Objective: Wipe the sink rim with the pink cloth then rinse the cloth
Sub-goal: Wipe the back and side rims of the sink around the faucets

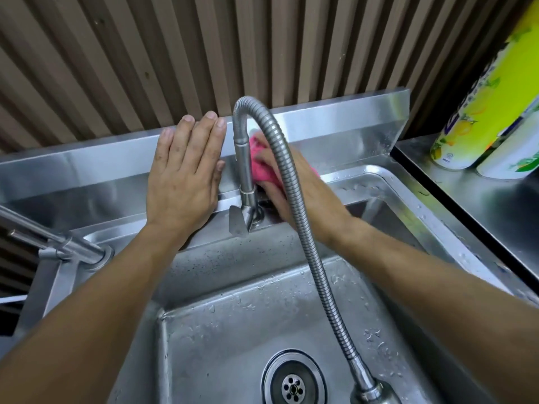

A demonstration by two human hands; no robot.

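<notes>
Your left hand [183,173] lies flat with fingers spread straight against the steel backsplash [335,126] at the sink rim's [408,182] back edge, grasping nothing. Your right hand [280,182] presses the pink cloth [262,167] onto the rear rim behind the faucet's flexible hose [306,228], fingers clamped over it.

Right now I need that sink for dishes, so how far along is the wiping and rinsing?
Done: cannot tell; droplets already dot the front sink rim. In hand: the right hand presses the pink cloth on the back ledge behind the faucet, while the left hand rests flat on the backsplash. Left: rinsing; no water runs.
</notes>
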